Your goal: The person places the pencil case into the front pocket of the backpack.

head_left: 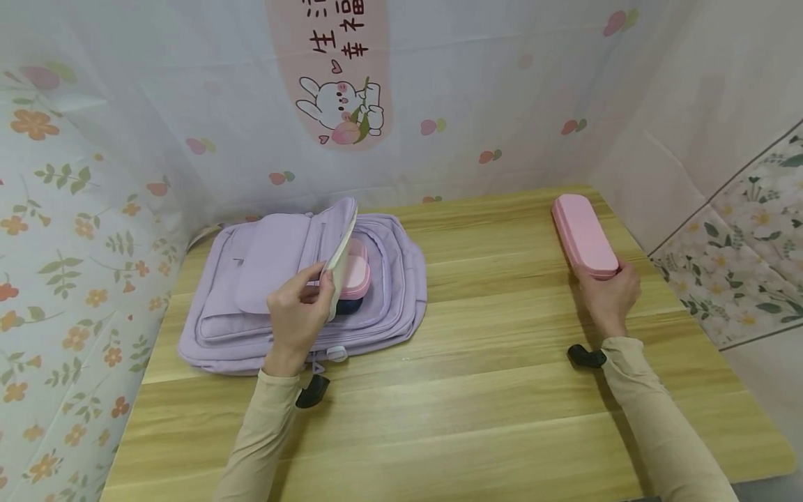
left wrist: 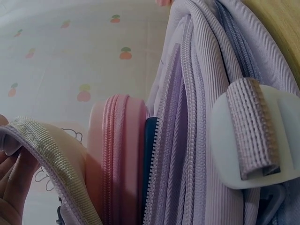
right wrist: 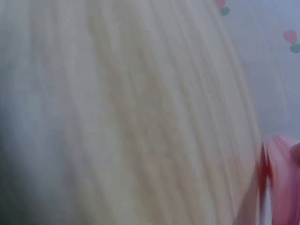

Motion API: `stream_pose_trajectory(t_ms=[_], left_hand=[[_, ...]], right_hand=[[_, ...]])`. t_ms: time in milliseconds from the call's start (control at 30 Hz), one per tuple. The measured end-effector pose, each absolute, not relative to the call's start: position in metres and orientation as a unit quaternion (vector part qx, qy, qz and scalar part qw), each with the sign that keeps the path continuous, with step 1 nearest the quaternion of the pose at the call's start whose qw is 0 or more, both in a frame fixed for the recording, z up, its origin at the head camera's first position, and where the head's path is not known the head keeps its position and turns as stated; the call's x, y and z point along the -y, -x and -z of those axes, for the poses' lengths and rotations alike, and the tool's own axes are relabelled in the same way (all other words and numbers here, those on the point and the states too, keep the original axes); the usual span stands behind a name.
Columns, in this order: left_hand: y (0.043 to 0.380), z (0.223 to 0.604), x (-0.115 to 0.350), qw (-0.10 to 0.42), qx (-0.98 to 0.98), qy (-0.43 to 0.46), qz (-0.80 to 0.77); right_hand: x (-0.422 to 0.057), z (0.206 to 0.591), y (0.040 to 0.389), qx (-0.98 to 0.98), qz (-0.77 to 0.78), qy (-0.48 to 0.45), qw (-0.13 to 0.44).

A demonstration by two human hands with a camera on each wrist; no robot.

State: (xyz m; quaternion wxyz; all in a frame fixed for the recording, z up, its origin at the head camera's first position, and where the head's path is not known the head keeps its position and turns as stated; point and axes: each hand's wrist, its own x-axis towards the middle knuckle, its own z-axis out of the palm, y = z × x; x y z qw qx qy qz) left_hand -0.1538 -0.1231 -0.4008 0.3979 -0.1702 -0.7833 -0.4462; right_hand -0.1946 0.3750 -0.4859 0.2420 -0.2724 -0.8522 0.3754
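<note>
A lilac backpack (head_left: 408, 293) lies on the table at the left with its front pocket unzipped. My left hand (head_left: 297, 307) pinches the edge of the pocket flap (head_left: 341, 219) and holds it raised. Inside the pocket sit a pink zippered case (left wrist: 126, 154) and, against it, a dark blue item (left wrist: 150, 150) of unclear kind; the flap partly covers both in the head view. Far to the right, my right hand (head_left: 608, 296) grips the near end of a long pink pencil case (head_left: 585, 233). In the right wrist view only a blurred part of that case shows at the edge.
The wooden table (head_left: 477, 376) stretches between the backpack and the pencil case. A printed curtain (head_left: 470, 84) hangs along the back and sides. A white buckle (head_left: 337, 353) lies at the backpack's near side.
</note>
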Motion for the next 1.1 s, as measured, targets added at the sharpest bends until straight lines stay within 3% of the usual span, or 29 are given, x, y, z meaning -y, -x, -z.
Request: stream_pose_trajectory(t_ms=[200, 1100], left_hand=[[0.154, 0.400, 0.122, 0.396, 0.783, 0.169, 0.449], [0.154, 0.399, 0.122, 0.395, 0.781, 0.168, 0.454]], right_hand=[[-0.373, 0.481, 0.196, 0.858, -0.366, 0.243, 0.267], [-0.298, 0.450, 0.208, 0.865, -0.437, 0.045, 0.243]])
